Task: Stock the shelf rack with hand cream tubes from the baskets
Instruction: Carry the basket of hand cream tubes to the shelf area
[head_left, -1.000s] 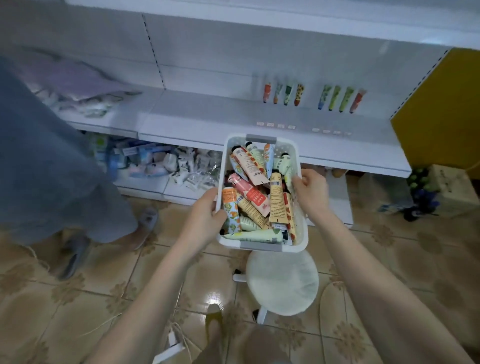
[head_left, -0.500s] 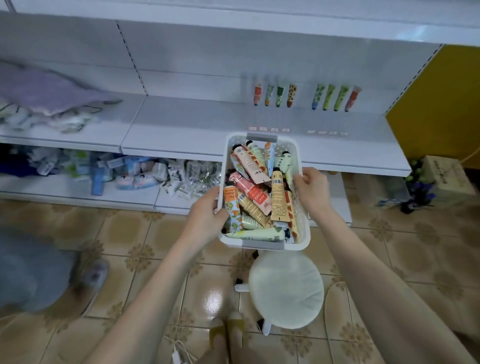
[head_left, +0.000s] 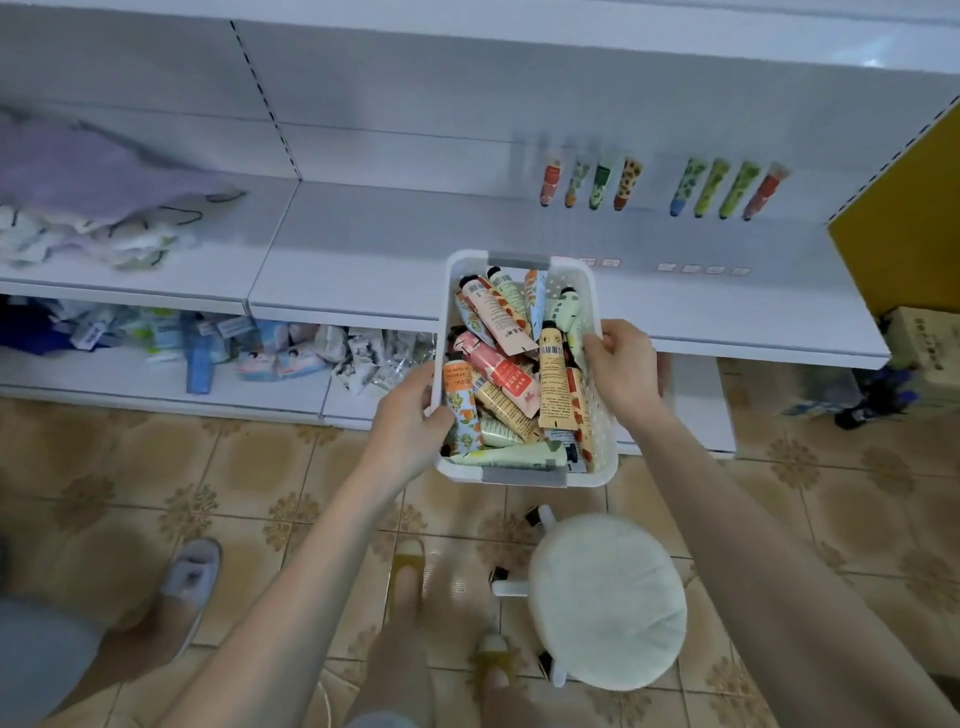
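I hold a white plastic basket (head_left: 602, 431) in the air in front of the white shelf rack (head_left: 363, 244). It is full of several hand cream tubes (head_left: 498, 374) lying in a heap. My left hand (head_left: 410, 421) grips the basket's left rim with the thumb inside. My right hand (head_left: 621, 366) grips the right rim. Several tubes (head_left: 628, 184) stand upright in a row against the back wall of the middle shelf, to the right.
A round white stool (head_left: 605, 597) stands on the tiled floor below the basket. Another person's slippered foot (head_left: 189, 577) is at the lower left. Cloths (head_left: 88, 192) lie on the left shelf, packets (head_left: 270, 353) fill the lower shelf. A yellow panel (head_left: 904, 218) and boxes (head_left: 922, 338) stand at right.
The basket has stayed in both hands at about the same height. The view has shifted left and down, and the other person's foot has moved to the lower left.
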